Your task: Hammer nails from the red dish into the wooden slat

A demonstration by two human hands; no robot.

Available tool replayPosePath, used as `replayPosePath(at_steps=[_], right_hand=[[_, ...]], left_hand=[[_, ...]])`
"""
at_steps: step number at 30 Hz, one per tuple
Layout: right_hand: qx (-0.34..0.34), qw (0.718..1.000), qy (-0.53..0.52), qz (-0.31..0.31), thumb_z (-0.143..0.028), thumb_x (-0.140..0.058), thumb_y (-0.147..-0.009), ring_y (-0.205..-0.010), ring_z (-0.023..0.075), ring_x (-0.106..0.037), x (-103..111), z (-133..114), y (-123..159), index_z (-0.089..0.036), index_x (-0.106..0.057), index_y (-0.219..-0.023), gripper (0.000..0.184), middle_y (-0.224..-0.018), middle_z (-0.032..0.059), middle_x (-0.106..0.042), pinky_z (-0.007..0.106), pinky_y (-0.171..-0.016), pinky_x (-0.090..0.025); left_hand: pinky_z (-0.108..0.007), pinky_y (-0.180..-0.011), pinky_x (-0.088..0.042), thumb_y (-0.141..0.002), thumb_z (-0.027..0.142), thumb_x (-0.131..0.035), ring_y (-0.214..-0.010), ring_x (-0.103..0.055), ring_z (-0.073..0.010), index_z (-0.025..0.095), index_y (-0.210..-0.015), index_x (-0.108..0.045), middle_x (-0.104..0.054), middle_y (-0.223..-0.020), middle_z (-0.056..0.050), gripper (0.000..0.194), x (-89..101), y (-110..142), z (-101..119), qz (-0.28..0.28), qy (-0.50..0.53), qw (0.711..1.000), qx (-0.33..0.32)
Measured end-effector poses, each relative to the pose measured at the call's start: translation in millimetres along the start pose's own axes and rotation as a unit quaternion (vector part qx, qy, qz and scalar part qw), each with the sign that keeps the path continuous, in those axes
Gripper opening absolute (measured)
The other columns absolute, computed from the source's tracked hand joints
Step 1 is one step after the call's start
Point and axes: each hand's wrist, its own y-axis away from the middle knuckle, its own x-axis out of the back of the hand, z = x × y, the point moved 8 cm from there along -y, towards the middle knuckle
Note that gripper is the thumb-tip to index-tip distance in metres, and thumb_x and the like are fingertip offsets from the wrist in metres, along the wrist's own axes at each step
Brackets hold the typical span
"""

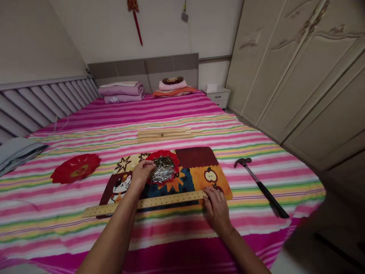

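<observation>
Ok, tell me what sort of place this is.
It looks like a bedroom: a bed with a grey headboard fills the view, folded bedding lies near its head, and a small nightstand stands beside it.

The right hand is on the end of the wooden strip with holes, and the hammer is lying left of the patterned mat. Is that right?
Not quite: the hammer lies to the right of the patterned mat, as the head view shows. The right hand is indeed on the end of the wooden strip.
</observation>
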Motion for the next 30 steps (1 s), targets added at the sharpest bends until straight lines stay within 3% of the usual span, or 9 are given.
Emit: replayPosePath(at_steps=[10, 20, 30], right_hand=[[0.006, 1.0, 0.025, 0.0, -0.023, -0.037, -0.093, -0.1, 0.0242, -0.055, 0.6, -3.4, -0.7, -0.017, -0.058, -0.108, 0.027, -0.104, 0.0108, -0.064, 0.041, -0.085, -0.04], [0.007, 1.0, 0.027, -0.005, -0.024, -0.037, -0.093, -0.1, 0.0247, -0.054, 0.4, -2.7, -0.6, -0.017, -0.058, -0.109, 0.027, -0.104, 0.0112, -0.064, 0.042, -0.085, -0.041], [0.004, 1.0, 0.004, -0.005, -0.025, -0.039, -0.091, -0.098, 0.0253, -0.055, 0.9, -1.4, -1.7, -0.018, -0.058, -0.108, 0.026, -0.104, 0.0114, -0.063, 0.042, -0.083, -0.043]], left_hand=[[-0.022, -0.051, -0.036, -0.049, 0.033, -0.068, -0.051, -0.048, -0.0095, 0.017, -0.061, -0.058, -0.057, -0.053, 0.004, 0.022, 12.3, 3.6, -9.5, -0.005, -0.023, 0.999, -0.026], [-0.021, -0.047, -0.04, -0.046, 0.028, -0.068, -0.047, -0.054, -0.0105, 0.017, -0.061, -0.052, -0.055, -0.048, 0.005, 0.025, 20.3, 12.9, -7.3, 0.011, 0.047, 0.998, 0.033], [-0.018, -0.045, -0.046, -0.047, 0.019, -0.072, -0.052, -0.061, -0.0111, 0.015, -0.068, -0.054, -0.064, -0.059, 0.001, 0.028, 35.4, 32.0, 4.0, 0.043, 0.189, 0.979, 0.069]])
